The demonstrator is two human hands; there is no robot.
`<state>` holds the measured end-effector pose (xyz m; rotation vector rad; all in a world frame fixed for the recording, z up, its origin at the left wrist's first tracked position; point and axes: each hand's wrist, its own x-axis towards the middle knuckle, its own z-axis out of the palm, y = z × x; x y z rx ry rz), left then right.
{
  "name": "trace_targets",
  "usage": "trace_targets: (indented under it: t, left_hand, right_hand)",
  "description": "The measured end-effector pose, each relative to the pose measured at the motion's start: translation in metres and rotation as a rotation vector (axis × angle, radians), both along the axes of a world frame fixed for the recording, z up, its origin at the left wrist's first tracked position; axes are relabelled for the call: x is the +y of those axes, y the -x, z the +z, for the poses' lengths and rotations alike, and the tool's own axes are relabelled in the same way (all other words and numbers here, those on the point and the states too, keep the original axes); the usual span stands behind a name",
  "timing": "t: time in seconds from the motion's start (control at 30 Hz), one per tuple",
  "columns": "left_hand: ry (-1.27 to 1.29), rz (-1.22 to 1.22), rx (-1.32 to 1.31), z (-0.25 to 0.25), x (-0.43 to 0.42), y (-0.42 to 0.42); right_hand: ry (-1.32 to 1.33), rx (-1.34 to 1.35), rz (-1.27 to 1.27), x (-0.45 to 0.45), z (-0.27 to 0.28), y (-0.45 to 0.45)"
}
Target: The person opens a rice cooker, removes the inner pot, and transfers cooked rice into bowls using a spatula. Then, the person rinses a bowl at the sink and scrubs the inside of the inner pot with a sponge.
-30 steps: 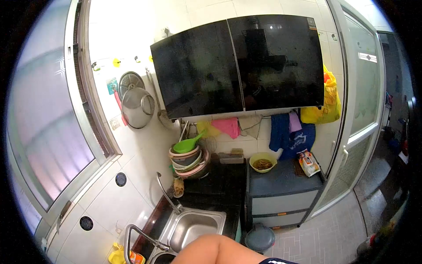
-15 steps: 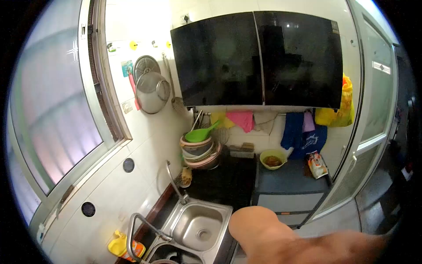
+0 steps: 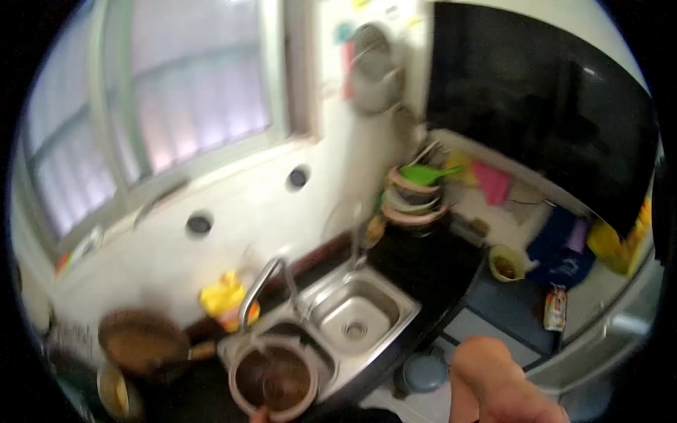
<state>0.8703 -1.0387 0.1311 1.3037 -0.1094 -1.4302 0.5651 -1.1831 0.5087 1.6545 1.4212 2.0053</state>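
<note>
A round pot [image 3: 243, 384] with a pale pinkish rim and a dark brown inside is over the left bowl of the steel sink [image 3: 409, 308]. At its near rim, a fingertip of my left hand [image 3: 259, 416] presses on the edge; the rest of that hand is out of view. My right hand [image 3: 486, 366] is raised at the lower right, bent at the wrist and away from the sink. Its fingers are hidden, and nothing shows in it. A curved tap [image 3: 261, 289] rises behind the pot.
A dark frying pan [image 3: 141, 345] rests on the counter at left. Behind the sink stands a yellow bottle [image 3: 227, 299]. Stacked basins [image 3: 412, 201] with a green ladle-like scoop [image 3: 423, 175] occupy the corner. A bowl [image 3: 506, 264] and a grey bin [image 3: 423, 372] are at right.
The view has swung left and down, bringing the pot, frying pan and my left fingertip into sight. My right hand appears smaller and farther right.
</note>
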Motion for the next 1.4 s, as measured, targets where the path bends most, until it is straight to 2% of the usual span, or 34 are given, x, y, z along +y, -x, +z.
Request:
trace_targets:
  t: [0.07,0.1,0.13,0.17,0.2,0.23,0.27,0.3,0.33,0.47,0.53,0.6,0.63,0.67,0.73,0.8,0.83,0.87,0.9,0.93,0.97,1.0,1.07,1.13,1.23,1.27,1.3,1.33,1.37,1.4]
  left_hand:
    - [-0.203,0.164,0.039,0.027,-0.017,0.009]
    - [-0.298,0.256,0.057,0.041,-0.026,0.013]
    - [-0.104,0.373,0.053,0.048,-0.031,0.025]
    - [-0.151,0.313,-0.026,0.043,-0.028,0.026]
    - [-0.152,0.327,0.005,0.040,-0.028,0.023]
    - [-0.153,0.341,0.036,0.036,-0.028,0.020]
    - [-0.207,0.315,0.015,0.058,-0.032,0.022]
    - [-0.220,0.410,0.048,0.056,-0.038,0.022]
    - [-0.236,0.431,0.051,0.049,-0.037,0.021]
    - [-0.160,0.424,0.005,0.027,-0.040,0.024]
    - [-0.152,0.449,0.018,0.024,-0.045,0.025]
    - [-0.120,0.470,0.018,0.017,-0.043,0.030]
    - [-0.110,0.340,0.051,0.019,-0.041,0.025]
    - [-0.195,0.335,0.056,0.015,-0.042,0.023]
    - [-0.221,0.407,0.127,0.008,-0.041,0.024]
    - [-0.279,0.426,0.197,-0.024,-0.029,0.013]
    - [-0.356,0.369,0.101,-0.044,-0.020,0.009]
    - [-0.470,0.439,0.148,-0.027,-0.027,0.012]
    - [-0.408,0.591,0.164,0.002,-0.046,0.027]
    - [-0.481,0.566,0.124,-0.019,-0.033,0.023]
    - [-0.348,0.440,0.117,-0.008,-0.022,0.025]
    - [-0.394,0.479,0.095,0.014,-0.037,0.033]
    - [-0.522,0.504,0.010,0.011,-0.036,0.036]
    - [-0.549,0.493,0.051,0.018,-0.037,0.039]
    - [-0.509,0.486,0.137,-0.002,-0.010,0.033]
    - [-0.515,0.495,0.137,-0.012,0.001,0.035]
    - [-0.394,0.401,0.016,-0.020,0.007,0.039]
    - [-0.270,0.307,-0.102,-0.030,0.013,0.040]
    - [-0.516,0.531,0.171,-0.026,0.004,0.031]
    - [-0.524,0.552,0.179,-0.023,-0.004,0.029]
  right_hand:
    - [0.050,-0.059,0.107,-0.010,-0.025,-0.002]
    - [-0.086,0.034,-0.161,-0.026,-0.031,-0.004]
    - [-0.303,0.165,-0.401,-0.040,-0.070,0.028]
    - [-0.504,0.283,-0.541,-0.044,-0.087,0.029]
    - [-0.691,0.402,-0.713,-0.048,-0.103,0.030]
    - [-0.775,0.444,-0.664,-0.063,-0.108,0.009]
    - [-0.860,0.482,-0.611,-0.079,-0.114,-0.011]
    - [-1.031,0.457,-0.682,-0.088,-0.130,-0.016]
    - [-1.118,0.603,-0.765,-0.098,-0.144,-0.009]
    - [-1.151,0.682,-0.878,-0.152,-0.200,-0.001]
    - [-1.427,0.743,-0.911,-0.178,-0.228,0.005]
    - [-1.673,0.750,-0.818,-0.216,-0.276,0.020]
    - [-1.816,0.724,-0.758,-0.232,-0.295,0.026]
    - [-1.959,0.703,-0.677,-0.243,-0.310,0.029]
    - [-2.104,0.725,-0.741,-0.265,-0.328,0.033]
    - [-2.156,0.712,-0.784,-0.291,-0.344,0.030]
    - [-2.167,0.704,-0.772,-0.308,-0.357,0.029]
    - [-2.177,0.701,-0.760,-0.325,-0.373,0.028]
    - [-2.188,0.690,-0.755,-0.346,-0.389,0.025]
    - [-2.140,0.686,-0.815,-0.368,-0.404,0.023]
    - [-2.094,0.687,-0.875,-0.387,-0.414,0.019]
    - [-2.105,0.685,-0.873,-0.405,-0.419,0.013]
    - [-2.075,0.650,-0.932,-0.447,-0.420,-0.002]
    - [-2.026,0.674,-1.111,-0.490,-0.408,-0.018]
    - [-1.949,0.643,-1.178,-0.557,-0.417,-0.047]
    - [-2.035,0.715,-1.359,-0.574,-0.413,-0.057]
    - [-2.108,0.787,-1.550,-0.587,-0.414,-0.065]
    - [-2.101,0.800,-1.547,-0.598,-0.415,-0.071]
    - [-2.070,0.841,-1.661,-0.608,-0.421,-0.074]
    - [-2.027,0.893,-1.772,-0.619,-0.436,-0.075]
